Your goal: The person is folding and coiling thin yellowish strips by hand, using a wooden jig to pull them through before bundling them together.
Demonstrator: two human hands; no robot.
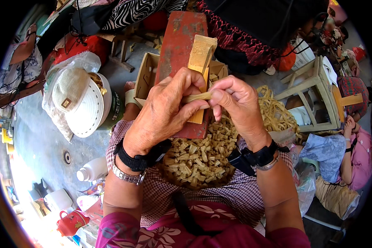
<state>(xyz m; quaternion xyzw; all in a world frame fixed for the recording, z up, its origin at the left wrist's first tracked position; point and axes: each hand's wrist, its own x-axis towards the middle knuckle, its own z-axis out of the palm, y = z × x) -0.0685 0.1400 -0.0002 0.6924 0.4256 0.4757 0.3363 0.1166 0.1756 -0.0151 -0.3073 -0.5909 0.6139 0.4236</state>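
Observation:
My left hand (161, 107) and my right hand (235, 107) are both closed on a short yellowish dried strip (197, 97), held between thumbs and fingers above a red wooden board (173, 37). On the board, just behind my hands, lies a wooden piece (201, 49) with a split upper end. Below my hands, many short cut yellowish pieces (198, 157) fill my checked-cloth lap. A cardboard box (146, 68) is partly hidden under the board.
At left are a white hat (80, 120) on a bucket and a white jug (91, 169). At right are coiled strips (273, 113), a wooden stool (306, 95) and a co-worker in pink (359, 157). Another person's arm (22, 51) shows upper left.

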